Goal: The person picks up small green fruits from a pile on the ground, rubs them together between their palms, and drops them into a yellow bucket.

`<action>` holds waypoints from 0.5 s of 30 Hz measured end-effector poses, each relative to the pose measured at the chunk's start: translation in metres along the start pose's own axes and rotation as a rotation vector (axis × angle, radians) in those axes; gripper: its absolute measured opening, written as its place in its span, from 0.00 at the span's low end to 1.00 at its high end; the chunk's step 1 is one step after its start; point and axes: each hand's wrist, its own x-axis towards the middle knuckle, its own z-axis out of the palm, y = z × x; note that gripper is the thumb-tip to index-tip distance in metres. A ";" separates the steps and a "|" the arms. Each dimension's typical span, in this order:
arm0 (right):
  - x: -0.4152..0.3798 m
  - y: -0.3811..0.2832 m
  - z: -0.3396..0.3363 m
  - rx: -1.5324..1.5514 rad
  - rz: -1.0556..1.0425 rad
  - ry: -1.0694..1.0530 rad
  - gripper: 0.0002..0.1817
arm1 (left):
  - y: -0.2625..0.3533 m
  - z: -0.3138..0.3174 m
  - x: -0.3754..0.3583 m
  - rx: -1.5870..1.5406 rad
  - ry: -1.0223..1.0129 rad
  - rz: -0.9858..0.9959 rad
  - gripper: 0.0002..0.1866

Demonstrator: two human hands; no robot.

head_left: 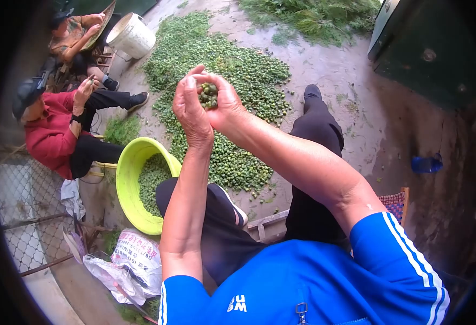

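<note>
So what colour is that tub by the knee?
The tub is bright yellow-green; it shows best in the head view.

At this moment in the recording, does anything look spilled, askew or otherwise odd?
Nothing looks clearly damaged. Small green fruits lie loose on the bare floor, strays scattered past the heap's edge; the yellow-green tub looks tilted, though camera angle may exaggerate it.
</note>
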 end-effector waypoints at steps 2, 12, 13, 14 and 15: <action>-0.001 0.000 0.000 0.009 0.008 -0.065 0.09 | 0.004 0.002 0.001 -0.163 0.033 -0.090 0.17; 0.011 0.015 -0.007 0.056 0.134 0.081 0.19 | 0.025 -0.025 0.016 -0.589 0.041 -0.232 0.17; 0.009 0.016 -0.005 0.033 0.138 0.095 0.20 | 0.028 -0.032 0.018 -0.706 0.003 -0.235 0.15; 0.012 0.017 -0.006 0.031 0.151 0.088 0.20 | 0.024 -0.045 0.022 -0.699 0.010 -0.223 0.15; 0.016 0.019 -0.010 0.040 0.135 0.035 0.21 | 0.014 -0.061 0.026 -0.834 -0.005 -0.283 0.15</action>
